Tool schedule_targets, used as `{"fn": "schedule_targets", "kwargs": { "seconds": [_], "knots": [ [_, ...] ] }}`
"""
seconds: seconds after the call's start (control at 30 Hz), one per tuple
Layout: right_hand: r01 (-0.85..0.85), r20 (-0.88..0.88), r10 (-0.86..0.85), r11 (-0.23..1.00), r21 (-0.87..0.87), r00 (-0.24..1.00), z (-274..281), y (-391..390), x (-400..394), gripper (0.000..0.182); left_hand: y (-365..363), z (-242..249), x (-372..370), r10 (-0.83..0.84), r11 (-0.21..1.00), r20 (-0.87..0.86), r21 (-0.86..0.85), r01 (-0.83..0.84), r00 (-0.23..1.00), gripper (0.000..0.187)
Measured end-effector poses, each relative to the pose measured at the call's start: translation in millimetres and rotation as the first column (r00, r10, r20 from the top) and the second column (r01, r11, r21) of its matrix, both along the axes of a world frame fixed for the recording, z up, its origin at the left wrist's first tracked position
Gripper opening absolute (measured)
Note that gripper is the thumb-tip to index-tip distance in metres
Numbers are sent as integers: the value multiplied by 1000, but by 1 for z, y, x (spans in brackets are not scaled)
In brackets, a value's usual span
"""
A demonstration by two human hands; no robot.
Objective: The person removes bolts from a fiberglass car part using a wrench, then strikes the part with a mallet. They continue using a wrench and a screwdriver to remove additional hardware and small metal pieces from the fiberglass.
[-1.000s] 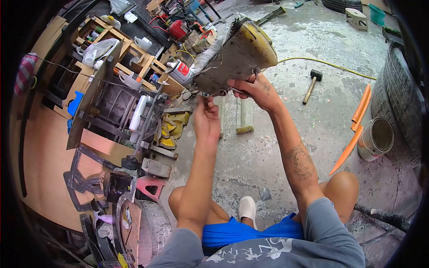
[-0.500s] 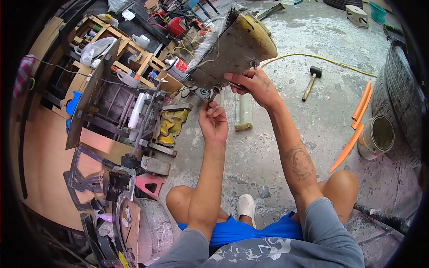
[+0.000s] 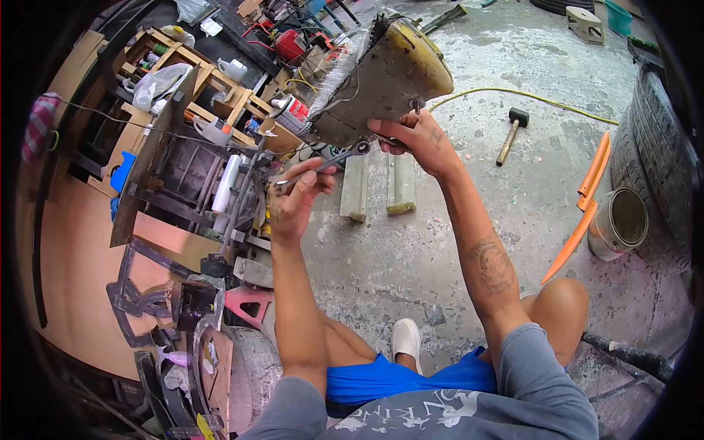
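My left hand (image 3: pixel 297 202) is closed on a metal wrench (image 3: pixel 334 159), its ring end up at the lower edge of a large dirty part (image 3: pixel 367 92). That part has a flat grey-brown face, a yellow end at upper right and clear plastic along its left side. Close under the same edge, my right hand (image 3: pixel 425 143) is pinched shut near the wrench's ring end. A bit of dark metal shows at its fingertips, but I cannot make out what it is. A bolt-like stud sticks out of the part just above this hand.
Two pale blocks (image 3: pixel 401 183) lie on the floor below. To the right are a mallet (image 3: pixel 512 136), a yellow hose (image 3: pixel 543 95), orange strips (image 3: pixel 579 220), an open can (image 3: pixel 620 224) and tires (image 3: pixel 653 161). Wooden crates (image 3: pixel 220 88) and metal frames crowd the left.
My left hand has moved left and turned, and the wrench now lies slanted across it with its length showing. My right hand and the large part have barely moved.
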State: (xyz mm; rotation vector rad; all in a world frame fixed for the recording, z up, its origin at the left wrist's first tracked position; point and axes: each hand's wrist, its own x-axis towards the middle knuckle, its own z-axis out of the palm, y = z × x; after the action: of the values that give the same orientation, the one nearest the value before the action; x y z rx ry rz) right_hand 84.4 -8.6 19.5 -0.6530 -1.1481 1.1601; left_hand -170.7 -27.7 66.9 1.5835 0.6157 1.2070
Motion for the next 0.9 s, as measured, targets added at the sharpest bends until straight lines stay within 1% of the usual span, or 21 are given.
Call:
{"fn": "schedule_targets", "kwargs": {
  "seconds": [0.03,0.1,0.17,0.2,0.23,0.27,0.3,0.33,0.37,0.43,0.5,0.57,0.6,0.63,0.7,0.73,0.77,0.83,0.9],
  "knots": [
    [-1,-2,1,1000,-1,1000,0,0,0,35,5,6,-1,16,1000,-93,3,-16,996,25],
    [-2,-4,2,1000,-3,1000,-1,1,1,33,18,14,-4,4,1000,-82,-6,-4,997,23],
    [-21,32,20,999,46,999,-2,0,2,27,35,20,-11,-52,999,-146,-4,52,988,21],
    [-20,34,18,999,49,999,-3,1,1,27,41,27,-10,-50,999,-159,-7,50,986,18],
    [32,49,-39,991,127,998,-4,0,-2,25,48,33,-10,-52,999,-157,-5,52,986,18],
    [81,61,-96,976,204,994,-6,0,-3,24,54,39,-11,-69,997,-197,15,73,978,18],
    [83,63,-98,976,202,993,-5,-3,-3,24,61,45,-10,-84,995,-237,32,95,968,18],
    [90,109,-110,981,173,988,-2,-6,-3,22,65,52,-6,-91,993,-271,48,108,958,19],
    [97,154,-120,984,146,981,-1,-7,-3,22,68,58,-3,-92,993,-270,48,108,959,19],
    [93,147,-115,985,147,982,-2,-6,-4,22,70,72,4,-11,996,-375,81,45,927,19],
    [94,143,-116,984,150,983,-3,-4,-4,22,67,80,13,11,995,-378,96,27,926,19],
    [104,132,-125,981,162,983,-5,-3,-4,22,62,88,18,147,985,-500,150,-81,854,20],
    [106,134,-128,981,162,983,-3,-5,-5,22,63,90,19,194,971,-535,222,-85,822,21],
    [111,112,-128,982,150,985,-1,-7,-5,23,63,91,20,192,972,-534,220,-83,823,21],
    [112,89,-124,985,133,988,-2,-9,-6,24,62,93,19,299,945,-589,291,-148,751,19],
    [128,110,-144,982,138,983,-3,-8,-5,24,66,84,16,322,932,-573,331,-147,753,19],
    [146,132,-166,978,147,977,-3,-6,-4,24,68,74,11,327,930,-573,335,-150,751,19],
    [150,116,-168,977,154,979,-2,-7,-5,26,69,49,-2,283,959,-587,199,-204,758,20],
    [155,99,-172,975,159,980,-1,-7,-5,27,66,10,-11,216,973,-478,38,-226,852,23]
  ]
}}
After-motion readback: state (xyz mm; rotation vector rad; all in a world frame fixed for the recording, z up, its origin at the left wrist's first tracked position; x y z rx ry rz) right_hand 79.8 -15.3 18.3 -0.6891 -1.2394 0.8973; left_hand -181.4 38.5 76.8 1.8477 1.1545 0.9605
